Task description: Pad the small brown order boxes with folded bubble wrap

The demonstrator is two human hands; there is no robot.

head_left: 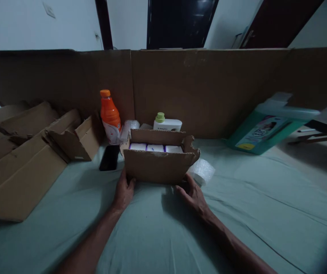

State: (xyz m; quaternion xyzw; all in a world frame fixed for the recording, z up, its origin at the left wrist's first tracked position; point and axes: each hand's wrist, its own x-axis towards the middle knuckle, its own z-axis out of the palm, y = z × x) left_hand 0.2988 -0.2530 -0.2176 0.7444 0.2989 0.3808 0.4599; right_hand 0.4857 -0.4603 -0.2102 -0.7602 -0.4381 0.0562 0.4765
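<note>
An open cardboard box (156, 165) stands on the pale green sheet, with three white packs (155, 148) side by side inside it. My left hand (124, 191) rests against the box's lower left corner, fingers curled round the edge. My right hand (192, 193) lies at the lower right corner, fingers partly spread and touching the box's base. A roll of bubble wrap (201, 171) lies just right of the box, beside my right hand.
An orange bottle (110, 116) and a white bottle with a green cap (167, 123) stand behind the box. A black phone (109, 157) lies to its left. Flattened cardboard (23, 167) covers the left side. A teal package (268, 127) leans at the right. A cardboard wall (209, 87) runs behind.
</note>
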